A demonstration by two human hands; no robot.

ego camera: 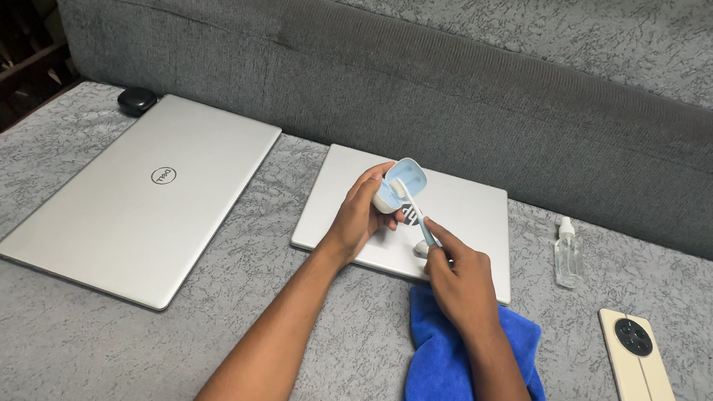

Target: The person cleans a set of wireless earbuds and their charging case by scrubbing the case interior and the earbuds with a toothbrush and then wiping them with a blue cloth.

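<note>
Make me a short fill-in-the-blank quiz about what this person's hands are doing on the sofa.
1. The left hand holds a small open ____.
2. The right hand pokes a thin brush into it, above the ____ laptop.
3. The cloth under the right forearm is ____.
4. The phone lies camera side ____.

Missing words: case; smaller; blue; up

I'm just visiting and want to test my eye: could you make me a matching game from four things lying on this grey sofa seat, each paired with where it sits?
Things:
1. blue cloth
2. clear spray bottle
3. cream phone
4. small black case

Places:
A. at the far corner of the larger closed laptop
B. farthest right, camera side up
C. under the right hand and forearm
D. between the smaller laptop and the phone

Pairs: 1-C, 2-D, 3-B, 4-A
</note>
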